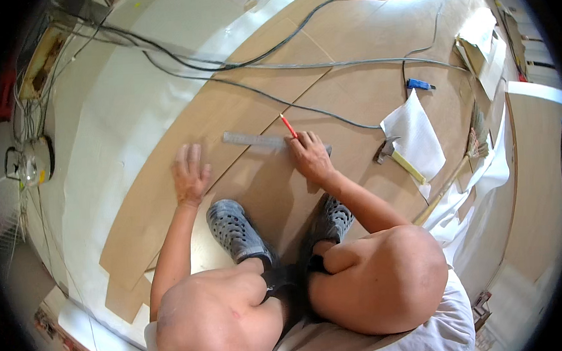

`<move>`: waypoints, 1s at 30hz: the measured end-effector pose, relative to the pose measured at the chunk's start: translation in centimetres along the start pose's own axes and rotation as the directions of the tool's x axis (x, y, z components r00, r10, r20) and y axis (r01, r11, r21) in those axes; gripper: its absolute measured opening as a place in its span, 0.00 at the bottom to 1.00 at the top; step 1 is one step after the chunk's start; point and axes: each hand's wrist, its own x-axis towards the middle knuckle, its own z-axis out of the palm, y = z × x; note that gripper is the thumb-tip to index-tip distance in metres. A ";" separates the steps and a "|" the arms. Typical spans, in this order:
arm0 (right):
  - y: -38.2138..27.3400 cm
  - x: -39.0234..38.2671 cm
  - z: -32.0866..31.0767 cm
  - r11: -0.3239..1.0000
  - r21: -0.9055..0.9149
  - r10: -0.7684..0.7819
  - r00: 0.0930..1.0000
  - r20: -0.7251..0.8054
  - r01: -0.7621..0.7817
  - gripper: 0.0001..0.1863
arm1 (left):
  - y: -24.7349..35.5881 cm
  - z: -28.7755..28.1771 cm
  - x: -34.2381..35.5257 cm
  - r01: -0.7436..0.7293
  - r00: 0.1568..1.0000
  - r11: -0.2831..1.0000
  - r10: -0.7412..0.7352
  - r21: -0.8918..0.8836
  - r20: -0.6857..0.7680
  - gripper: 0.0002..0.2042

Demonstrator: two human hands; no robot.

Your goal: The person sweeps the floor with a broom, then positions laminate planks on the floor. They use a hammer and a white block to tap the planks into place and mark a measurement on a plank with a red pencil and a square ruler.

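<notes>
My left hand [192,175] lies flat on a light brown floor board [161,201], fingers stretched out and holding nothing. A red pencil [288,125] sticks up from the closed fingers of my right hand [310,158], its tip pointing away from me. That same hand rests over one end of a grey metal ruler [252,139], which crosses the dark seam between two boards. A darker end piece shows beside my fingers, partly hidden by them, so I cannot tell whether it is a square.
Right of me lie a claw hammer [408,167], white paper [415,130], a blue utility knife [420,85] and a straw broom [473,141]. Dark cables [345,63] run across the boards ahead. My grey clogs [233,227] stand just behind my hands.
</notes>
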 end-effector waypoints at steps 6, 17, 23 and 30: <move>9.0 2.9 -2.6 0.999 -0.021 0.025 0.978 -0.207 -0.030 0.22 | -3.6 -1.7 2.8 0.322 0.943 0.946 -0.324 0.033 0.077 0.48; 18.1 11.3 -7.4 0.970 0.127 0.237 0.932 -0.276 -0.209 0.17 | -5.0 -3.7 3.2 0.419 0.874 0.907 -0.417 0.051 0.249 0.58; 23.0 15.2 -9.2 0.963 0.140 0.254 0.947 -0.198 -0.229 0.17 | -4.6 -3.1 -0.3 0.368 0.887 0.927 -0.374 0.073 0.270 0.60; 17.6 13.5 -9.4 0.979 0.077 0.197 0.973 -0.121 -0.189 0.18 | -5.0 -4.5 -3.2 0.393 0.863 0.914 -0.404 0.101 0.304 0.60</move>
